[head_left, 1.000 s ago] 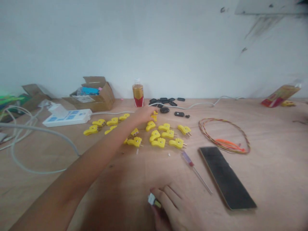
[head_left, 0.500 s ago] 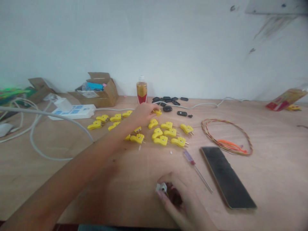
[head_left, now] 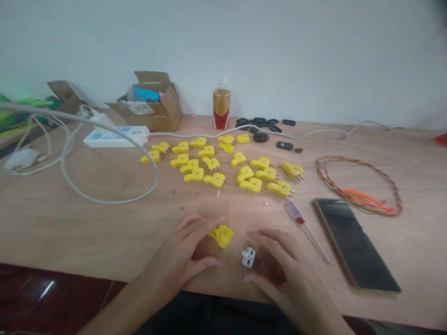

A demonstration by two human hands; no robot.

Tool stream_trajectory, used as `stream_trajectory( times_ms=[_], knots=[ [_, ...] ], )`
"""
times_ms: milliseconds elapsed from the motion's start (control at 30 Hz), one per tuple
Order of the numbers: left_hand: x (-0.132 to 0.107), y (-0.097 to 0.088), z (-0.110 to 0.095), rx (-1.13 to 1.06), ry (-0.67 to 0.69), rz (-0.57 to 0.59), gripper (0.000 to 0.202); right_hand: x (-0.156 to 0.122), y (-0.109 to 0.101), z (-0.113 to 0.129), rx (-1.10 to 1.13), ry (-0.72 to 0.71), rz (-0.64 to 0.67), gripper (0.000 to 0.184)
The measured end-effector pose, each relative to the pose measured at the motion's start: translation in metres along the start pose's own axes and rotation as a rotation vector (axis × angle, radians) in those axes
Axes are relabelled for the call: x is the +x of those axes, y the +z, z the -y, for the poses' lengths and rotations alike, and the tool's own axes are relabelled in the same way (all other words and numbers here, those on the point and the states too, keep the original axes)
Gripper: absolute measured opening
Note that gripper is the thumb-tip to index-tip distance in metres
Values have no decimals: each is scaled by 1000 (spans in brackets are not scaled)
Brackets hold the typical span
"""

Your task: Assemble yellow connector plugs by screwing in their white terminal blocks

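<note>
My left hand (head_left: 186, 249) rests at the near edge of the wooden table (head_left: 87, 218), its fingertips pinching a yellow plug piece (head_left: 221, 235). Beside it my right hand (head_left: 279, 267) curls round a small white plug part (head_left: 248, 257) held at the fingertips. The two pieces sit a few centimetres apart. Farther back, several yellow plugs (head_left: 223, 167) with metal pins lie scattered in the middle of the table.
A screwdriver with a red and clear handle (head_left: 305, 225) and a dark phone (head_left: 354, 242) lie right of my hands. A coil of coloured wire (head_left: 359, 186), a bottle (head_left: 221, 103), black small parts (head_left: 265, 125), a power strip (head_left: 117, 136), white cables (head_left: 104, 195) and cardboard boxes (head_left: 153, 109) stand behind.
My left arm has drawn back from the far pile, bringing a yellow plug piece to the near edge. My right hand has shifted a little and shows the white part. The view tilted down.
</note>
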State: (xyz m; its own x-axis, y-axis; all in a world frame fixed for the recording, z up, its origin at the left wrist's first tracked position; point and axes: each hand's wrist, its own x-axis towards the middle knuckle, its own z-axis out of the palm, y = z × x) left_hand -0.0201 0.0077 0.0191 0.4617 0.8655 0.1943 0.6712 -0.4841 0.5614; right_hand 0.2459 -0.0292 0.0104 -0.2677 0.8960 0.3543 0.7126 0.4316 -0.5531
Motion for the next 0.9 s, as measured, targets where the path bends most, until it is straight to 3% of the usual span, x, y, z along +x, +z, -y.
stream_trajectory(
  times_ms=[200,500,900],
  knots=[
    [7,9,-8,-120,48,-26,55,3,-3,7,59,-44,42,11],
    [-15,22,-18,-183,4,-151,70,16,9,18,134,-173,72,25],
    [-18,23,-12,-290,-56,-100,72,23,17,14,201,-221,149,20]
  ],
)
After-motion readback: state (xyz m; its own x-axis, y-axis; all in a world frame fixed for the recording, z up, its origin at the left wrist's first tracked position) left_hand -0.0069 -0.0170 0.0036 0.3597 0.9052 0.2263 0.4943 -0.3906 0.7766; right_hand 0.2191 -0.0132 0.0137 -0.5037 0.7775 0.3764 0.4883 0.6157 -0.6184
